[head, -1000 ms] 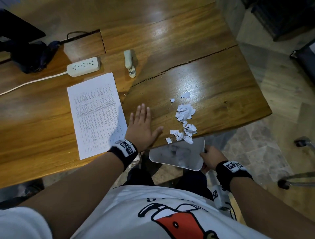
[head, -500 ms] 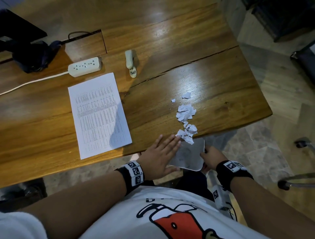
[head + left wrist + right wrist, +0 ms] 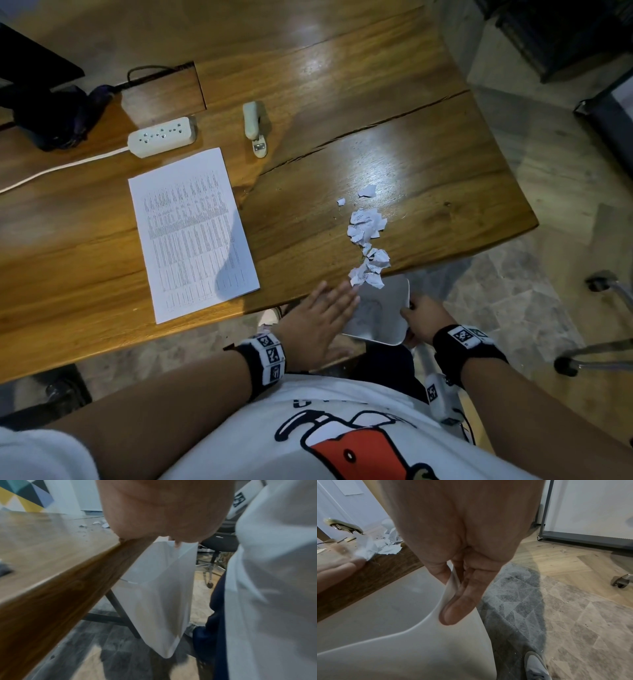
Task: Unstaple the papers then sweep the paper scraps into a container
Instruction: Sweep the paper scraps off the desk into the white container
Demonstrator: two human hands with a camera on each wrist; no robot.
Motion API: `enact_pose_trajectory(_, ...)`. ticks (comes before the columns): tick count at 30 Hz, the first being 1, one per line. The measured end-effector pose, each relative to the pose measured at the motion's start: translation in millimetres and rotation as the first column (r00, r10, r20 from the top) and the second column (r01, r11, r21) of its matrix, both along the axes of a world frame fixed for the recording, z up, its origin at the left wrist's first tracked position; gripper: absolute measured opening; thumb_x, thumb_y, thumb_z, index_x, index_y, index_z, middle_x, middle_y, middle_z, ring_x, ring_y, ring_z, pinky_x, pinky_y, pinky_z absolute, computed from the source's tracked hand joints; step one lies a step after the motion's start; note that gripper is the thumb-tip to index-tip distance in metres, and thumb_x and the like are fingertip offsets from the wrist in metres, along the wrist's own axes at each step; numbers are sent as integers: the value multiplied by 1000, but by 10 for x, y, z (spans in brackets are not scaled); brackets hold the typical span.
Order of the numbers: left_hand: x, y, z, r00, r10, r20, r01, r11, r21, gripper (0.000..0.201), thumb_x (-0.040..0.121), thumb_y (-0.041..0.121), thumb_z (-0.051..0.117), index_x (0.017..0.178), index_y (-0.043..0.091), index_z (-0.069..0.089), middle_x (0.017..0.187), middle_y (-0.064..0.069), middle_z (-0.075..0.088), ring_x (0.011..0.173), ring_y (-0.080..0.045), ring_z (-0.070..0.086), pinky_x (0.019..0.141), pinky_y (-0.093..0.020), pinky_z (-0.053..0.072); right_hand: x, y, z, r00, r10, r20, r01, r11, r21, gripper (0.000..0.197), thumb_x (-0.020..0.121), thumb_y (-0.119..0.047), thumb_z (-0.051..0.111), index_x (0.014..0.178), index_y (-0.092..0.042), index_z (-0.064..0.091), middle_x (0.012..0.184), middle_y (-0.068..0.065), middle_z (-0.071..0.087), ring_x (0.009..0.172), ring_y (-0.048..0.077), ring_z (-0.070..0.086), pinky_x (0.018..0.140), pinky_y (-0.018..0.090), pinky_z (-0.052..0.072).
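The right hand (image 3: 423,320) pinches the rim of a white rectangular plastic container (image 3: 383,311) held just below the near edge of the brown wooden table (image 3: 428,164). The left hand (image 3: 317,320), fingers straight and flat, seems to touch the torn white paper scraps (image 3: 368,250) at that edge.

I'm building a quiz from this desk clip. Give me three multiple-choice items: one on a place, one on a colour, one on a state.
1. Where is the bin?
A. on the table
B. below the table edge
C. on the chair

2. What colour is the stapler?
A. cream
B. red
C. black

3. How is the left hand?
A. fist
B. pinching paper
C. flat, fingers straight

Answers:
1 B, the right hand holds its rim under the scraps.
2 A, pale body.
3 C, fingers extended at the edge.
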State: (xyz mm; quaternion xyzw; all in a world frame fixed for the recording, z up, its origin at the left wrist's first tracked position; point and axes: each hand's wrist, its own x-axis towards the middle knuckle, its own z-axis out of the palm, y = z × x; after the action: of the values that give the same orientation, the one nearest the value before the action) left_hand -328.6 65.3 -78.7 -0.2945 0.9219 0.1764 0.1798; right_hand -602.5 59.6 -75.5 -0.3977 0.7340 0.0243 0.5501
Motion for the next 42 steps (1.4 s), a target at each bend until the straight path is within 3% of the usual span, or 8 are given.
enact_pose_trajectory(7,-186,-337,86,998,61,-28,-63,994,-88,92,109,69,22,170,7,-5,180,-14,-9,168,-29,-9,135,-57,-3,2,10,28,1000,22,-23,-21,999,26,22,99,-11,48,106,-2,67,80,17,75,59,34,78,49,34,62)
enact_pose_trajectory(15,-436,-461,49,999,45,3,-44,997,-70,95,106,73,16,170,7,-5,180,-15,-8,168,-30,-7,134,-60,2,13,82,57,1000,-28,13,28,1000,7,23,99,-6,46,84,-11,63,71,19,73,59,38,76,53,42,64)
enact_pose_trajectory(19,-385,-111,-15,999,-32,-6,32,999,-19,92,108,73,19,171,9,-3,180,-15,-7,168,-31,-9,133,-63,2,-39,111,31,998,-53,22,53,999,1,22,95,-5,47,85,-5,66,72,25,74,59,42,75,59,54,65)
enact_pose_trajectory(23,-384,-88,41,996,-78,-49,76,996,-48,86,110,68,26,172,11,8,181,-17,3,168,-33,1,132,-67,4,-75,129,-2,997,-75,26,75,997,-8,21,95,-6,47,94,-5,68,71,22,75,55,40,75,60,56,65)
enact_pose_trajectory(30,-690,-730,197,996,82,-23,-85,987,-135,91,107,71,28,172,10,7,181,-18,2,168,-33,0,132,-65,6,-107,122,39,999,-46,10,46,999,-12,22,97,-9,46,104,-3,66,73,21,75,58,40,76,63,55,66)
enact_pose_trajectory(33,-715,-800,148,984,177,38,-171,979,-114,98,105,76,20,171,8,-2,180,-20,-8,167,-35,-10,133,-64,2,-131,119,63,999,-50,14,50,999,-7,21,98,-7,45,94,-9,65,70,20,75,58,41,76,62,54,66)
enact_pose_trajectory(35,-663,-690,78,988,143,59,-136,985,-103,98,104,77,16,171,9,-4,180,-19,-11,167,-35,-11,133,-63,2,-171,106,37,997,-72,7,72,997,11,23,99,-6,45,88,-9,65,70,22,74,59,42,76,59,50,66)
enact_pose_trajectory(42,-453,-268,27,1000,22,19,-20,998,-56,88,108,70,22,172,13,1,181,-14,-7,168,-32,-9,133,-64,2,-501,91,-567,995,-68,-77,69,998,0,35,85,-26,52,93,2,72,81,25,76,74,44,73,76,60,63)
